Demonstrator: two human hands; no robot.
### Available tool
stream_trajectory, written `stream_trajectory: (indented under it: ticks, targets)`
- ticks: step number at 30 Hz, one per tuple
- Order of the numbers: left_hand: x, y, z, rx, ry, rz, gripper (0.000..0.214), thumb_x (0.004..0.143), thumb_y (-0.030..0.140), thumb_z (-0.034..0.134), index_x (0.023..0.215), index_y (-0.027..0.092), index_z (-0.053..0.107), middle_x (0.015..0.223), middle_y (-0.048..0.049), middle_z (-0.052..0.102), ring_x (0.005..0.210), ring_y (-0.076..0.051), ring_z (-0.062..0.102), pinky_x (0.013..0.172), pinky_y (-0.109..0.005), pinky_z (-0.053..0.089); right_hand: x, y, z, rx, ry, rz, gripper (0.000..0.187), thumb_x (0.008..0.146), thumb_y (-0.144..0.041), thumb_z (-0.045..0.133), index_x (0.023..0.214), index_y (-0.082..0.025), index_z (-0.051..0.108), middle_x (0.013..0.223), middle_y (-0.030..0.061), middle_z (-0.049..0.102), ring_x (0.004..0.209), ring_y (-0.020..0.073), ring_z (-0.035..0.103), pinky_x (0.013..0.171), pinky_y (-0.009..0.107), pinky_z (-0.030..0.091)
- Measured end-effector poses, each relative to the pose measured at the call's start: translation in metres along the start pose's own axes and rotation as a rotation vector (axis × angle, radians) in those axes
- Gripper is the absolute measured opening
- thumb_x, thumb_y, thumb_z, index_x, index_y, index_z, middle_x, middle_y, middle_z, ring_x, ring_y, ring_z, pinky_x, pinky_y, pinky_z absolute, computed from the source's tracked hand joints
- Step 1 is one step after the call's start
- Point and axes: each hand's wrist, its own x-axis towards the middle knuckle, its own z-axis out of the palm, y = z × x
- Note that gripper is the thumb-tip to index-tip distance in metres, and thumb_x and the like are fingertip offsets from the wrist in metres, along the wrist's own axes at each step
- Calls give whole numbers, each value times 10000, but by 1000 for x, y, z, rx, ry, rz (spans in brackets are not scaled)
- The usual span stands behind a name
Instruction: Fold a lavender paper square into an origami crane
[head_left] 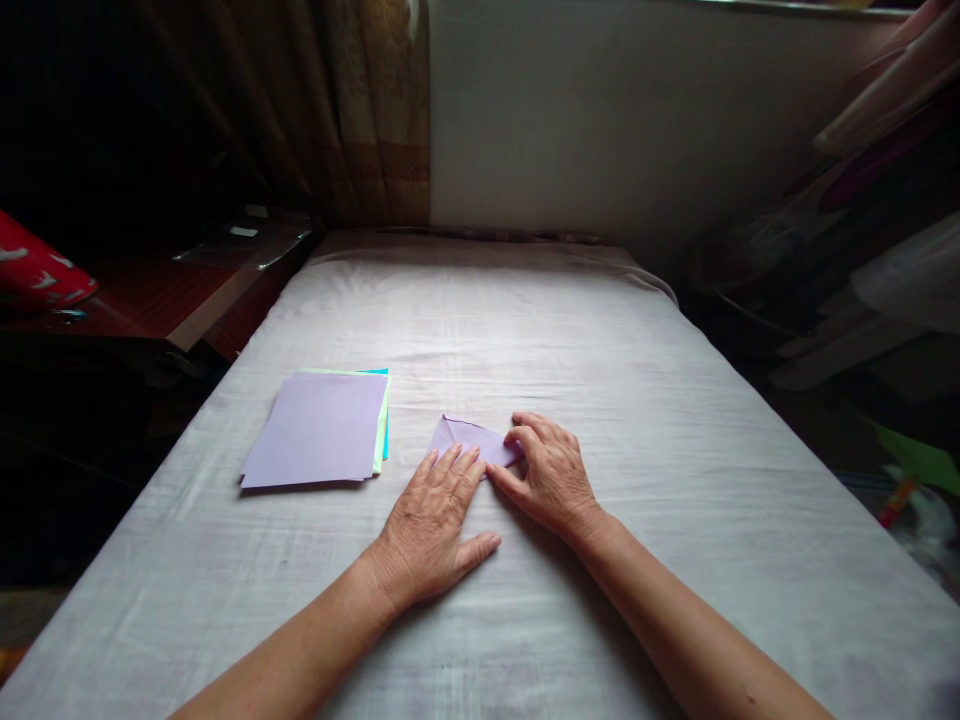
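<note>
A folded piece of purple paper [474, 436] lies flat on the cloth-covered surface, with creases showing near its upper left corner. My left hand [435, 520] rests on its lower left part, fingers stretched out flat and thumb spread to the right. At the paper's right end, my right hand [551, 475] has its thumb and bent index finger closed on the edge. The hands cover the lower edge and the right tip of the paper. To the left of my left hand sits a stack of square paper sheets [319, 430], purple on top, with green and blue edges peeking out.
A pale sheet [600, 330] covers the wide surface beneath the papers. On the left stands a dark red wooden table [142, 300] with a clear plastic sleeve [244, 240] and a red patterned object [37, 265]. Curtains and a wall close off the back; cloths hang at right.
</note>
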Motion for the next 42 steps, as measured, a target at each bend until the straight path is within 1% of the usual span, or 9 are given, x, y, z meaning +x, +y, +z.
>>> stream_trajectory:
  ticks: [6, 11, 15, 19, 21, 23, 26, 34, 42]
  targets:
    - [1, -2, -4, -22, -36, 9, 724, 867, 594, 549, 1478, 240, 385, 1563, -114, 348, 1446, -307, 295, 1178, -508, 222, -6, 25, -6, -21, 49, 115, 162, 827, -336, 624, 935, -216, 615, 1282, 127, 605, 1237, 306, 516, 996, 484, 364]
    - [2, -2, -4, -12, -51, 4, 702, 860, 612, 550, 1460, 271, 420, 1554, -115, 364, 1436, -314, 313, 1171, -513, 226, -7, 34, -6, -29, 66, 158, 121, 843, -285, 578, 921, -216, 639, 1263, 115, 617, 1228, 296, 525, 993, 486, 374]
    - [1, -2, -1, -21, -14, 12, 699, 867, 597, 548, 1467, 265, 412, 1566, -101, 345, 1444, -305, 295, 1185, -497, 200, -5, 34, -5, -27, 85, 145, 175, 867, -197, 502, 934, -212, 663, 1234, 109, 646, 1201, 276, 555, 991, 471, 392]
    - [1, -2, 0, -23, -13, 7, 698, 864, 595, 553, 1460, 253, 429, 1556, -117, 359, 1432, -313, 318, 1182, -506, 204, -11, 23, -10, -33, 142, 15, 318, 926, -176, 422, 1160, -185, 636, 1295, 115, 633, 1269, 250, 521, 1057, 452, 367]
    - [2, -1, 0, -13, -22, 7, 705, 863, 597, 552, 1464, 251, 424, 1552, -120, 367, 1430, -312, 323, 1179, -505, 213, -18, 12, -13, -34, 27, -135, 387, 959, -221, 406, 1310, -179, 563, 1394, 107, 565, 1339, 230, 459, 1112, 435, 328]
    - [2, -1, -1, 1, -22, 11, 717, 869, 601, 539, 1478, 247, 400, 1553, -116, 367, 1434, -304, 318, 1179, -498, 216, -25, 4, -16, -50, -173, -251, 453, 970, -285, 423, 1408, -185, 483, 1476, 96, 478, 1386, 233, 403, 1157, 456, 273]
    - [2, -4, -3, 9, -40, 29, 710, 889, 612, 499, 1489, 253, 376, 1559, -100, 359, 1444, -287, 303, 1184, -482, 203, -34, 0, -17, -117, -329, -232, 545, 972, -376, 450, 1479, -186, 390, 1542, 96, 365, 1433, 265, 324, 1177, 521, 222]
    - [-27, -29, -17, 25, -134, 96, 689, 923, 636, 413, 1505, 275, 338, 1578, -64, 318, 1452, -276, 289, 1192, -495, 136, -36, 7, -18, -174, -347, -183, 613, 965, -456, 463, 1505, -192, 341, 1556, 110, 323, 1446, 284, 293, 1167, 572, 227]
    - [-71, -51, -29, 121, -51, 125, 724, 906, 669, 418, 1508, 275, 337, 1549, -56, 382, 1425, -274, 343, 1191, -450, 152, -38, 7, -15, -185, -326, -163, 600, 966, -473, 456, 1494, -202, 368, 1559, 98, 325, 1447, 283, 291, 1173, 551, 210]
